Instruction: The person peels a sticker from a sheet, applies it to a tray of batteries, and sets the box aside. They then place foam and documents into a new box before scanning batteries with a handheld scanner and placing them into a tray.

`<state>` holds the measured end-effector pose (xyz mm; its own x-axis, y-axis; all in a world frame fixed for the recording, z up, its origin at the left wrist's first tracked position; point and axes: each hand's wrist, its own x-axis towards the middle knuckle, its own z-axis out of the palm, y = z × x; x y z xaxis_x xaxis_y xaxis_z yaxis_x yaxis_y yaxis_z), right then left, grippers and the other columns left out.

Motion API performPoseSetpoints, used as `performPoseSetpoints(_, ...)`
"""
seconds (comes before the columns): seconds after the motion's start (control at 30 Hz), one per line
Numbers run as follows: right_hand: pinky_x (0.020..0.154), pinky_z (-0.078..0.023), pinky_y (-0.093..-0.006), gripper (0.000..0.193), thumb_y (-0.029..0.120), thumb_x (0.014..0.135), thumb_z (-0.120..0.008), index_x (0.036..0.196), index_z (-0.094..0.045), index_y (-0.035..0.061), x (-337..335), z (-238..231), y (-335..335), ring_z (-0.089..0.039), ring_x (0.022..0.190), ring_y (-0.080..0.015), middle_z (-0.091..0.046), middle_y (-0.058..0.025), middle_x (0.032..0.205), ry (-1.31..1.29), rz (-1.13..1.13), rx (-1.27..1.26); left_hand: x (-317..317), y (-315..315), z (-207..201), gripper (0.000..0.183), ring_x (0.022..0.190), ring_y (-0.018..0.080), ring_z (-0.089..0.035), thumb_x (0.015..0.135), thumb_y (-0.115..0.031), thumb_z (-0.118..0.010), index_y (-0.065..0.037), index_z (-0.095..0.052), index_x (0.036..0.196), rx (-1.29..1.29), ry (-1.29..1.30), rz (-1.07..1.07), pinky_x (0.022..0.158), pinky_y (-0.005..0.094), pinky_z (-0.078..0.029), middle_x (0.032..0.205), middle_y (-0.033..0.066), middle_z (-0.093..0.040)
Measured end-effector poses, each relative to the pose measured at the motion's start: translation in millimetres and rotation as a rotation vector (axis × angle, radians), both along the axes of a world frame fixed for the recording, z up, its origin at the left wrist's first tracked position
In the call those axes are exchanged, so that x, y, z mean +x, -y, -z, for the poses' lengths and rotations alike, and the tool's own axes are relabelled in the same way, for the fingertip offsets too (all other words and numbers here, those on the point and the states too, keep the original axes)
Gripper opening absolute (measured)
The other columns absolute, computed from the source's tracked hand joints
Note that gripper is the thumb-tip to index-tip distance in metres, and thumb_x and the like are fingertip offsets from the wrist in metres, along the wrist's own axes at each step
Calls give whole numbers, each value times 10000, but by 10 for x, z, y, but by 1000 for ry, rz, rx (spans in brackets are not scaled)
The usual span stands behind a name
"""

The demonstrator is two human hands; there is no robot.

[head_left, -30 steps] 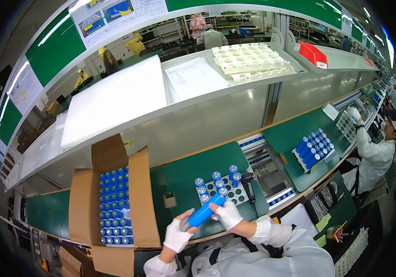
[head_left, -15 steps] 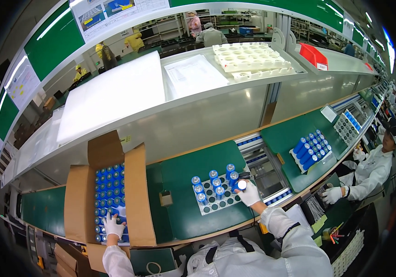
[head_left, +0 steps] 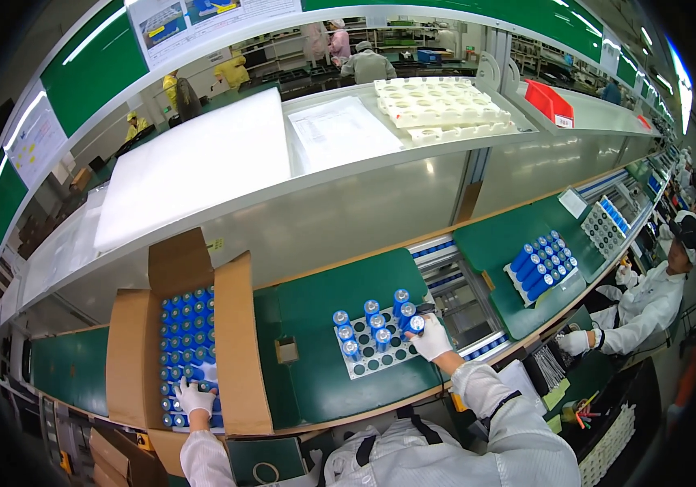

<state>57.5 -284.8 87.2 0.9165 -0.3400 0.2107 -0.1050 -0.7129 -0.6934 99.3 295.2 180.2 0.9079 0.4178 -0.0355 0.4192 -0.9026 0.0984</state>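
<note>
My left hand [head_left: 194, 397], in a white glove, reaches into an open cardboard box [head_left: 129, 357] filled with rows of blue cylindrical battery cells [head_left: 188, 325]. Its fingers are apart over the cells near the box's front, and the thumb sticks out to the right. My right hand [head_left: 431, 339], gloved too, is closed round a blue battery cell [head_left: 417, 324] at the right side of a white cell holder [head_left: 359, 368] with round holes. Several cells [head_left: 378, 333] stand upright in the holder's left and far parts. Whether the held cell's bottom sits in a hole is hidden.
Beyond the conveyor rollers [head_left: 461, 300], another holder full of blue cells [head_left: 542, 266] rests on a green mat. A co-worker [head_left: 648, 292] in white works at the right. The overhead shelf bears white foam [head_left: 202, 166], papers [head_left: 344, 134], white holders [head_left: 437, 105] and a red bin [head_left: 549, 104].
The cell in my right hand has shifted slightly, with its top now less covered by glare. My left hand stays over the box, its fingers slightly lower among the cells. The whole view has shifted slightly.
</note>
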Motion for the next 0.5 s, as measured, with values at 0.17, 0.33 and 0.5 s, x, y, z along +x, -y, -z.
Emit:
performPoseSetpoints(0.17,816,-507,-431,504,251,724,-808,1103,-565,24,-8,-78,29,-609,959,-391,-584,-185,1097,-5,-49,-4,25,-11,51,498,1366,403,-303,669,-330,-827,-58,-691,1064,1,28,-17,1100,439,-333,1497,119,-367)
performPoseSetpoints(0.33,839,-502,-421,500,238,736,-798,1113,-566,6,-60,20,64,-606,986,-385,-583,-182,1111,-9,-69,-22,22,0,82,519,1371,393,-302,646,-309,-847,-59,-689,1073,-26,63,-36,1103,425,-333,1485,118,-388)
performPoseSetpoints(0.5,845,-502,-436,504,275,753,-776,1140,-586,13,3,-44,-6,-612,988,-388,-594,-191,1122,-113,-54,-73,3,-25,77,490,1365,371,-316,625,-261,-862,-56,-699,1039,-29,100,-17,1102,410,-336,1469,115,-407)
